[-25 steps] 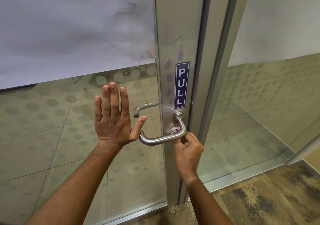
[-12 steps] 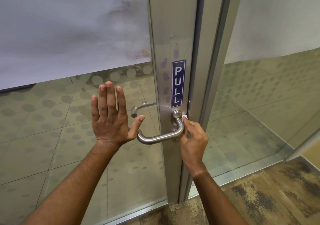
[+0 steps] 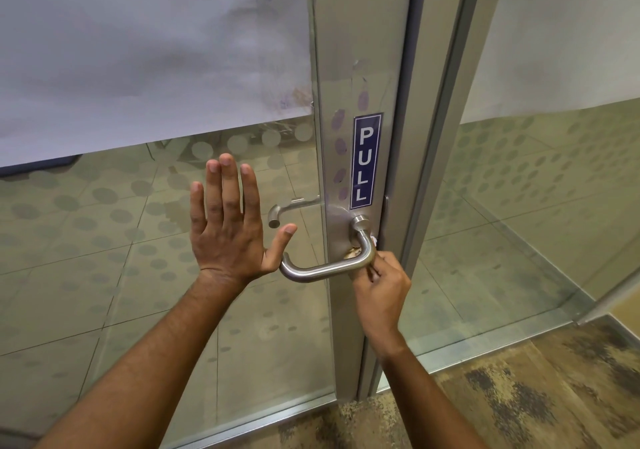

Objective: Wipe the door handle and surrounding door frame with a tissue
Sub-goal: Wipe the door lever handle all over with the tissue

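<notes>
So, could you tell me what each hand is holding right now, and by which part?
The right hand pinches a small tissue at its lower part, most of it hidden, against the door handle bend. The left hand holds nothing, fingers spread.

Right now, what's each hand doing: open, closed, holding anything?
Left hand: open, flat against the glass, empty.
Right hand: closed on a tissue at the door handle.

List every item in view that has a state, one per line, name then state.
door: closed against the frame
door handle: level, not pressed down
tissue: bunched, pressed at the handle's bend
left hand: open, flat on the glass
right hand: closed on the tissue
PULL sign: stuck upright above the handle
</notes>
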